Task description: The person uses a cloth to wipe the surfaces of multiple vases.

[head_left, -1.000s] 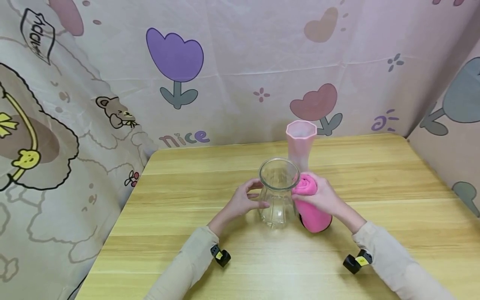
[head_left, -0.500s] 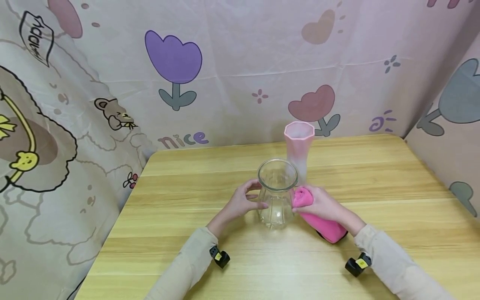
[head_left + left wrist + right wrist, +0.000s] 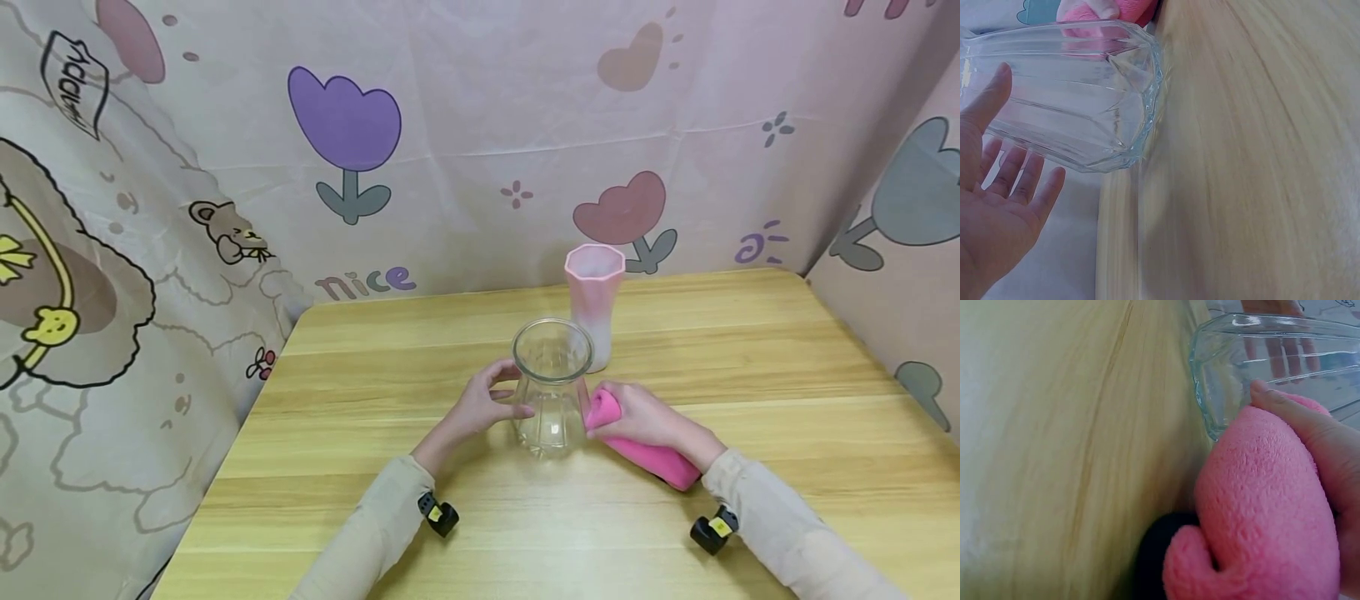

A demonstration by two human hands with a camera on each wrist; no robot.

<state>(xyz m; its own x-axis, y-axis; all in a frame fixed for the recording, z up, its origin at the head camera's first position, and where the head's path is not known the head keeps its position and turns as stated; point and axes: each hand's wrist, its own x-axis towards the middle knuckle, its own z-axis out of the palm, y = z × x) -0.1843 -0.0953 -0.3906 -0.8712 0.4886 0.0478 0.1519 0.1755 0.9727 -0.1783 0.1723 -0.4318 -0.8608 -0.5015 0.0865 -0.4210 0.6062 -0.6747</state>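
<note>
Just right of the glass vase (image 3: 551, 408), our right grip (image 3: 637, 414) clasps the pink plush (image 3: 656, 461), its long axis slanting toward us, away from the vase. Left of the vase, our left grip (image 3: 483, 402) is spread. Behind it, slightly right, stands the pink-white vase (image 3: 598, 300); table (image 3: 375, 400) stretches widely both sides.

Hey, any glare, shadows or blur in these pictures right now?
Head view: fairly sharp, pale glare low on the table; left wrist view: slightly hazy, faint shadow on the table beside the glass vase; right wrist view: bright glint along the glass vase, fuzzy texture of the pink plush clear.
</note>
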